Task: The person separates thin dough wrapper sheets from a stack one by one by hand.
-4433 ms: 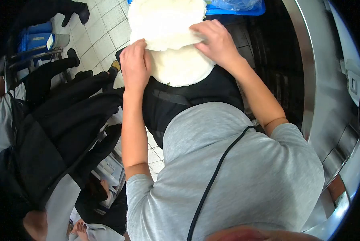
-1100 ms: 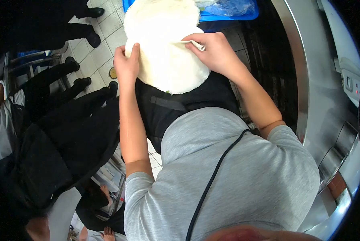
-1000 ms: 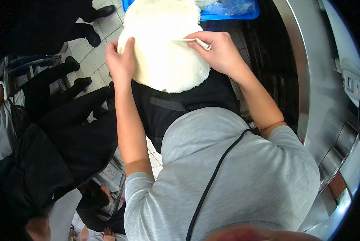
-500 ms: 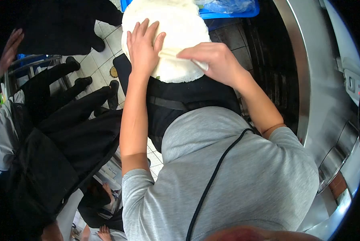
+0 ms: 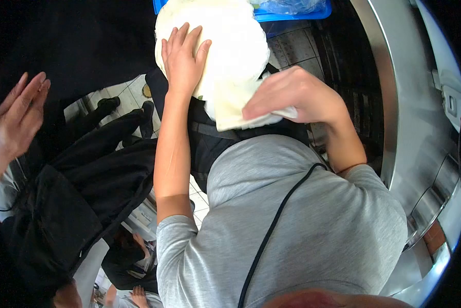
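Note:
A large round white slab with a ragged rim [image 5: 235, 46], which looks like a chopping board, lies in front of my body at the top of the view. My left hand [image 5: 183, 64] is flat on its left part, fingers spread. My right hand [image 5: 294, 95], slightly blurred, grips a pale folded cloth [image 5: 230, 108] at the slab's near right edge. One flap of the cloth hangs over the near rim. A small green scrap [image 5: 199, 97] shows near that rim, beside my left wrist.
A blue tray [image 5: 297, 17] with clear plastic wrapping [image 5: 292, 6] is behind the slab. A metal counter edge [image 5: 387, 92] curves along the right. At the left are people in dark clothes, one with a raised open hand [image 5: 22, 118]. The floor [image 5: 199, 203] is tiled.
My right hand has moved toward my body with the cloth, which now spreads over the near rim. My left hand stays nearly still. Another person's hand at the left has come further into view.

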Available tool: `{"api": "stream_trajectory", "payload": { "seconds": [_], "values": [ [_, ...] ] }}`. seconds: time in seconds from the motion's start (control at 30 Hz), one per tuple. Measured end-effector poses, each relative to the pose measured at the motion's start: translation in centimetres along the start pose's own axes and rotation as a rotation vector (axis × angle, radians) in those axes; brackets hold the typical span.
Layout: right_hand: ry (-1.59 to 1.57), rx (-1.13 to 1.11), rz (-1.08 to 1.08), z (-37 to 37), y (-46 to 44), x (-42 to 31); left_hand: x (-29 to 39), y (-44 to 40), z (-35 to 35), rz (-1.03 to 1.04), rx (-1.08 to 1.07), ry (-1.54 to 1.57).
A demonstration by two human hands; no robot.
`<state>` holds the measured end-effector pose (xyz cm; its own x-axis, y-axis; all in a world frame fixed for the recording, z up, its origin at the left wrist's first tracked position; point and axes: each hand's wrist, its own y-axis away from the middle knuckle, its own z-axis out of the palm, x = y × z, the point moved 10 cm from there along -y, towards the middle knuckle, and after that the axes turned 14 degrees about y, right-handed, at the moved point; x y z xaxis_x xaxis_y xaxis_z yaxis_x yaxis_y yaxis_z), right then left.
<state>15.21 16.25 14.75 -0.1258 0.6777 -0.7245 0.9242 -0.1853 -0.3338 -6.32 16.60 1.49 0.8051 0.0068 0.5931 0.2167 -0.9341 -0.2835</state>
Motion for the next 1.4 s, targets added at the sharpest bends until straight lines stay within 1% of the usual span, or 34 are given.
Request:
{"api": "stream_trajectory", "payload": {
  "seconds": [0.03, 0.1, 0.17, 0.23, 0.27, 0.3, 0.33, 0.37, 0.4, 0.43, 0.47, 0.5, 0.53, 0.57, 0.67, 0.7, 0.77, 0.8, 0.87, 0.9, 0.97, 1.0, 1.07, 1.1, 1.17, 1.2, 1.23, 1.3, 1.33, 1.4],
  "values": [
    [0.002, 0.0, 0.0, -0.1, 0.1, -0.5, -0.1, 0.3, -0.2, 0.005, 0.005, 0.008],
    [-0.318, 0.031, -0.084, -1.0, 0.2, -2.2, 0.0, 0.7, -0.5, 0.008, 0.012, 0.013],
    [-0.372, 0.029, -0.115, -2.0, 0.4, -2.6, 0.2, 0.9, -0.2, 0.012, 0.016, 0.017],
    [-0.394, 0.094, -0.064, -3.1, 0.4, -2.0, 0.8, 0.9, -0.5, 0.007, 0.009, -0.031],
    [-0.348, 0.166, 0.051, -3.4, 0.5, -1.1, 1.3, 1.2, -0.7, 0.012, 0.011, -0.03],
    [-0.206, 0.131, 0.231, -3.5, 0.8, 0.1, 2.2, 1.5, -1.3, -0.058, 0.004, 0.189],
    [-0.342, 0.252, 0.435, -3.2, 1.2, 2.2, 3.4, 1.9, -1.9, -0.127, -0.007, 0.408],
    [-0.477, 0.373, 0.637, -2.3, 2.2, 4.4, 4.7, 2.3, -1.9, -0.242, -0.059, 0.65],
    [-0.703, 0.433, 0.707, -0.7, 3.2, 6.9, 4.1, 3.8, -0.4, -0.433, -0.082, 1.053],
    [-0.7, 0.437, 0.701, 0.1, 3.7, 8.0, 4.9, 5.1, 0.9, -0.624, -0.106, 1.454],
    [-0.883, 0.509, 0.793, 1.4, 4.8, 9.6, 6.5, 6.5, 1.2, -0.751, -0.154, 1.676],
    [-1.069, 0.575, 0.884, 2.7, 5.5, 11.3, 7.2, 6.9, 0.9, -0.669, -0.204, 1.673],
    [-1.136, 0.506, 0.897, 3.6, 5.5, 11.9, 7.3, 7.5, 0.5, -0.599, -0.216, 1.528],
    [-1.138, 0.504, 0.895, 3.8, 5.6, 12.0, 7.5, 8.0, 0.1, -0.534, -0.226, 1.384],
    [-1.192, 0.499, 0.859, 4.1, 5.1, 11.2, 7.5, 9.5, -0.2, -0.52, -0.174, 1.421],
    [-1.08, 0.49, 0.847, 3.8, 4.9, 10.8, 7.6, 9.6, -0.2, -0.521, -0.177, 1.425],
    [-0.858, 0.469, 0.812, 3.1, 4.4, 10.3, 5.6, 10.6, 0.2, -0.697, -0.182, 1.202],
    [-0.857, 0.469, 0.81, 3.1, 4.4, 10.3, 5.2, 10.6, 0.1, -0.695, -0.181, 1.201],
    [-0.705, 0.387, 0.851, 3.2, 4.9, 10.8, 3.2, 11.6, 0.3, -0.852, -0.061, 1.303],
    [-0.703, 0.387, 0.849, 3.4, 5.2, 11.1, 3.5, 11.4, 0.1, -0.849, -0.059, 1.304],
    [-0.483, 0.364, 0.873, 2.9, 6.0, 11.9, 2.7, 11.0, -2.7, -0.825, 0.316, 1.415],
    [-0.482, 0.363, 0.872, 2.7, 6.2, 12.1, 2.6, 10.4, -3.3, -0.763, 0.376, 1.533],
    [-0.724, 0.349, 0.778, 2.9, 5.6, 12.0, 2.6, 9.9, -4.0, -0.742, 0.368, 1.631],
    [-0.724, 0.348, 0.775, 2.5, 5.6, 12.1, 2.8, 9.7, -4.2, -0.722, 0.369, 1.683],
    [-0.991, 0.409, 0.734, 2.4, 4.8, 11.5, 3.2, 9.6, -4.8, -0.695, 0.353, 1.717],
    [-1.028, 0.459, 0.725, 2.1, 4.6, 11.4, 3.5, 9.5, -5.0, -0.674, 0.334, 1.75],
    [-1.027, 0.458, 0.724, 2.0, 4.3, 11.2, 3.8, 9.4, -5.3, -0.672, 0.334, 1.751],
    [-1.131, 0.488, 0.823, 2.5, 4.4, 11.7, 4.4, 9.3, -5.6, -0.677, 0.325, 1.725],
    [-1.13, 0.489, 0.821, 2.6, 4.4, 12.1, 4.4, 9.2, -5.7, -0.675, 0.324, 1.725],
    [-1.233, 0.427, 0.833, 3.9, 5.1, 13.2, 4.7, 9.1, -5.7, -0.681, 0.302, 1.739]
  ]
}}
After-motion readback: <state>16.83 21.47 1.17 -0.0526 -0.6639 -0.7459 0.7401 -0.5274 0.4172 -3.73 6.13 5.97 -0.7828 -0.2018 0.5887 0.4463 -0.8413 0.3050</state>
